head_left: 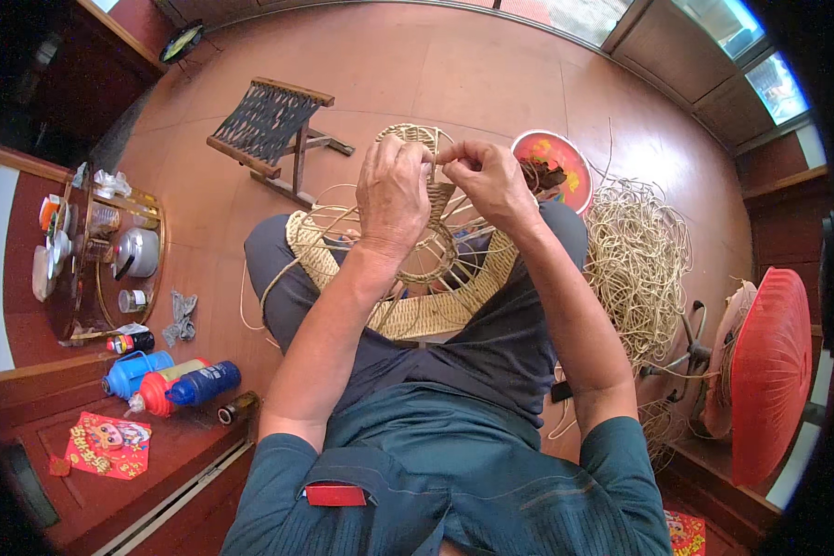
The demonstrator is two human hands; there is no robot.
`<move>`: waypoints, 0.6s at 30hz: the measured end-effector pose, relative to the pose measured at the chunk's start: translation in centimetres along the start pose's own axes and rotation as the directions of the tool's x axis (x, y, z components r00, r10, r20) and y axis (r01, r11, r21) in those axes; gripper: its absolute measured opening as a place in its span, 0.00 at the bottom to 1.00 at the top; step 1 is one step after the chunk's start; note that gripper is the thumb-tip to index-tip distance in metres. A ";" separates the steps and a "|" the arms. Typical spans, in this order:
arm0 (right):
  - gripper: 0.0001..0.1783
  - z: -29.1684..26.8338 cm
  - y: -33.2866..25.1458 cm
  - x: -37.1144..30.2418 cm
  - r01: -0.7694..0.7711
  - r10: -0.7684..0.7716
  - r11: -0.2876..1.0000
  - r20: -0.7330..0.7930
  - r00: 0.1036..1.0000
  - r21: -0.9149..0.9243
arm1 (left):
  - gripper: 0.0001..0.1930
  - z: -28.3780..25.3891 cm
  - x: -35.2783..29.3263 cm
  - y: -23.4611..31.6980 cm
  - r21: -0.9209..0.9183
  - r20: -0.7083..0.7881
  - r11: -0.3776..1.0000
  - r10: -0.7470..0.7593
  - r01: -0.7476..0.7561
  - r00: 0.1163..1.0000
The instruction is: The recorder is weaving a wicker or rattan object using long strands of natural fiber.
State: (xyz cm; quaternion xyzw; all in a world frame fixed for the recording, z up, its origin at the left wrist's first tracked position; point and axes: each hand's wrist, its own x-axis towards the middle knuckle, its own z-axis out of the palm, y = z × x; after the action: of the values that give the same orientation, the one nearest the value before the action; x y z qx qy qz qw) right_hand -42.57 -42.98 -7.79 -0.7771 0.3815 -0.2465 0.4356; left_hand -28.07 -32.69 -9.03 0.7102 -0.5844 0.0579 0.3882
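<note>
A partly woven cord piece (428,315) lies across my lap, with a wide braided band curving between my thighs. A small ring (431,269) sits in its middle, and loose strands fan out to the sides. My left hand (394,195) is closed around the left edge of its narrower woven upper part (440,199), fingertips partly hidden. Close beside it, my right hand (491,181) pinches a thin pale cord at that part's right edge. The fingers of both hands nearly meet.
Tangled cord (639,264) heaps on the floor at right, near a red patterned basin (565,167) and a red fan cover (774,375). A folding stool (269,130) stands ahead. At left are a shelf with a kettle (137,252) and several bottles (204,383).
</note>
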 end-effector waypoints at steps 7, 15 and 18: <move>0.16 0.3 0.3 -0.3 0.032 -0.032 0.999 -0.021 0.999 -0.030 | 0.03 0.3 -0.2 -0.1 -0.020 0.012 1.000 0.001 -0.001 1.000; 0.12 1.0 -0.1 -1.0 0.138 -0.149 0.982 -0.083 0.985 -0.132 | 0.04 0.1 -0.5 -0.4 -0.040 0.023 0.999 0.028 -0.027 0.999; 0.10 1.1 0.4 -1.1 0.200 -0.215 0.969 -0.099 0.972 -0.148 | 0.03 -0.4 -0.5 -0.1 -0.031 0.054 0.999 0.036 -0.034 0.998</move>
State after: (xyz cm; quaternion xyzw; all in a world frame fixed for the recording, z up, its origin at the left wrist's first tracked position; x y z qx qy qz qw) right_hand -42.60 -41.65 -8.79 -0.8254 0.3383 -0.3082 0.3306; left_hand -28.00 -32.05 -9.13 0.6953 -0.6080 0.0367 0.3816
